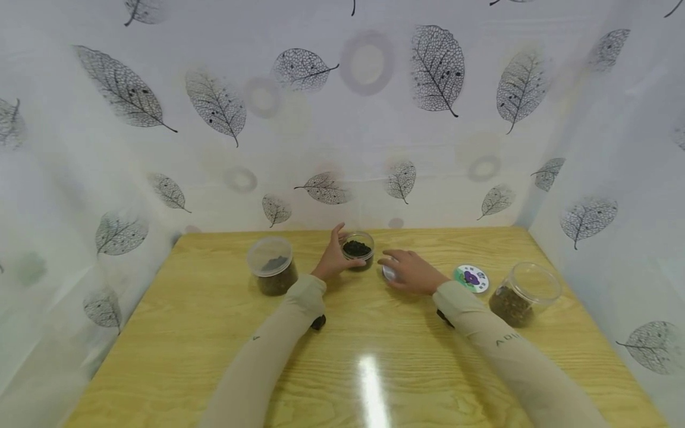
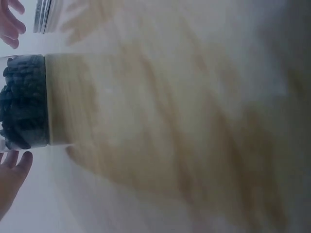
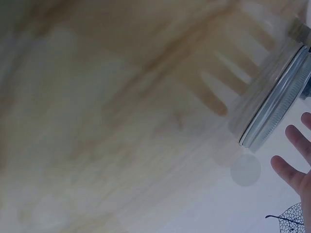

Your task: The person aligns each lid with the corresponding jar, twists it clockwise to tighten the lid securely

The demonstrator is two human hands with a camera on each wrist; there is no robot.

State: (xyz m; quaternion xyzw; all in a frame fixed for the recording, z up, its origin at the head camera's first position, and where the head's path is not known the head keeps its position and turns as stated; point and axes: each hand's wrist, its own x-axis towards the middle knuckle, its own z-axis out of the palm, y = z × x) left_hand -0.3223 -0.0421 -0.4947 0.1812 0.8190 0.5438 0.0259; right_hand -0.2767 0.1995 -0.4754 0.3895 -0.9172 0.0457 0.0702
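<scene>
A clear jar [image 1: 357,261] of small dark pieces stands upright at the back middle of the table, its top uncovered. My left hand [image 1: 333,257] holds it from the left, thumb across the near side. In the left wrist view, left fingertips [image 2: 23,160] meet the wall of the jar [image 2: 24,102]. Just right of it, a silvery screw lid [image 1: 389,272] lies flat. Over that lid hovers my right hand [image 1: 412,272], fingers spread. The right wrist view shows the ridged lid [image 3: 277,102] apart from the right fingers [image 3: 286,170].
A larger jar [image 1: 274,279] with brownish contents stands to the left. On the right are a round disc printed with a purple flower [image 1: 472,278] and a clear jar [image 1: 516,303] partly filled with brown bits. A leaf-patterned curtain [image 1: 364,142] hangs behind the wooden table [image 1: 342,368].
</scene>
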